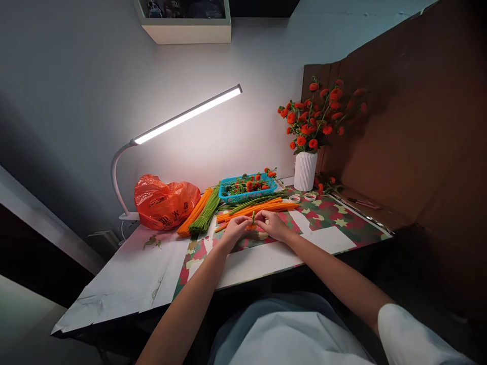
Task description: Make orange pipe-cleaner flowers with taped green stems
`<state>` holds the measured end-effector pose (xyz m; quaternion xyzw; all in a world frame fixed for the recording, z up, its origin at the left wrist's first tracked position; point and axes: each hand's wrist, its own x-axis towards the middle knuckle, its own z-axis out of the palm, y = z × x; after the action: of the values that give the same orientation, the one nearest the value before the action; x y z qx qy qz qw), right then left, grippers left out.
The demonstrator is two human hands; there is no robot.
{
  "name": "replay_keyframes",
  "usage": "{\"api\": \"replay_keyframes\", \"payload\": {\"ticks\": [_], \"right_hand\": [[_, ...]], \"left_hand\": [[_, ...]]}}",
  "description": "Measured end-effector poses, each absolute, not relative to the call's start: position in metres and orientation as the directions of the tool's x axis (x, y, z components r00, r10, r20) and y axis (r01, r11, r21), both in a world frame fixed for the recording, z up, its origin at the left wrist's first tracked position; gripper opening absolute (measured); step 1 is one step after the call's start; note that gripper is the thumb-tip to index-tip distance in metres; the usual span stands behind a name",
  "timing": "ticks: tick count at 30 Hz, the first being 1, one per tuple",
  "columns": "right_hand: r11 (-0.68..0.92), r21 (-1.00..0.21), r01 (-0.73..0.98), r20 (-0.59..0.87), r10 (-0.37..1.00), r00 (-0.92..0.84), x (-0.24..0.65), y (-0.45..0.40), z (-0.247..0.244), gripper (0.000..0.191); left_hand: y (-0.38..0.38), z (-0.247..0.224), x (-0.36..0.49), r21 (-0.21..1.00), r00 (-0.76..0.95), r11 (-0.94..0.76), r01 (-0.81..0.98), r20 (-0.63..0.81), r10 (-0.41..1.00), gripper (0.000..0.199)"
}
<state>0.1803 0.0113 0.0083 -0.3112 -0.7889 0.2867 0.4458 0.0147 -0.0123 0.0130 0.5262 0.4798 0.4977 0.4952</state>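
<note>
Over the middle of the patterned table cover (323, 215), my left hand (236, 229) and my right hand (271, 224) meet, fingers pinched around a small flower piece (253, 223) with a green top and orange below. Just behind them lie orange stems (266, 206) with green stems alongside. Left of my left hand rest an orange bundle (192, 215) and a green bundle (207, 213). A blue basket (228, 197) at the back holds small orange flowers and green leaves.
A lit lamp (186, 115) arches over the table's left. Beneath it sits a red plastic bag (163, 203). A white vase (305, 172) of orange flowers stands at the back right, near tape rolls (294, 199) and pliers-like tool (365, 203). Cardboard (411, 111) walls the right side.
</note>
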Motion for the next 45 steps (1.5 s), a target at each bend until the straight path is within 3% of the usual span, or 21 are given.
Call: {"api": "replay_keyframes", "payload": {"ticks": [6,13,23,31,40,45], "right_hand": [[0.620,-0.761,0.188,0.498,0.745,-0.443,0.181,0.012,0.008,0.018],[0.616,-0.747,0.248,0.483,0.761,-0.433,0.181,0.016,0.005,0.027],[0.616,-0.752,0.234,0.436,0.731,-0.524,0.185,0.022,0.003,0.029],[0.593,-0.769,0.239,0.411,0.744,-0.527,0.186,0.022,0.001,0.024],[0.607,-0.733,0.306,0.425,0.760,-0.491,0.185,0.025,-0.002,0.021],[0.576,-0.769,0.276,0.426,0.785,-0.450,0.185,0.026,-0.002,0.019]], "left_hand": [[-0.010,0.010,0.013,0.999,0.034,-0.026,0.021,0.026,0.999,0.028],[-0.006,0.004,0.010,0.998,0.028,-0.003,0.061,0.001,1.000,0.024],[-0.009,0.010,0.009,0.994,0.135,0.084,-0.065,-0.075,0.988,0.023],[-0.009,0.006,0.005,0.999,0.135,0.011,-0.041,-0.005,0.991,0.021],[-0.014,0.009,0.011,0.991,0.186,-0.133,0.032,0.125,0.975,0.044],[-0.014,0.011,0.012,0.972,0.115,-0.230,0.044,0.223,0.968,0.043]]}}
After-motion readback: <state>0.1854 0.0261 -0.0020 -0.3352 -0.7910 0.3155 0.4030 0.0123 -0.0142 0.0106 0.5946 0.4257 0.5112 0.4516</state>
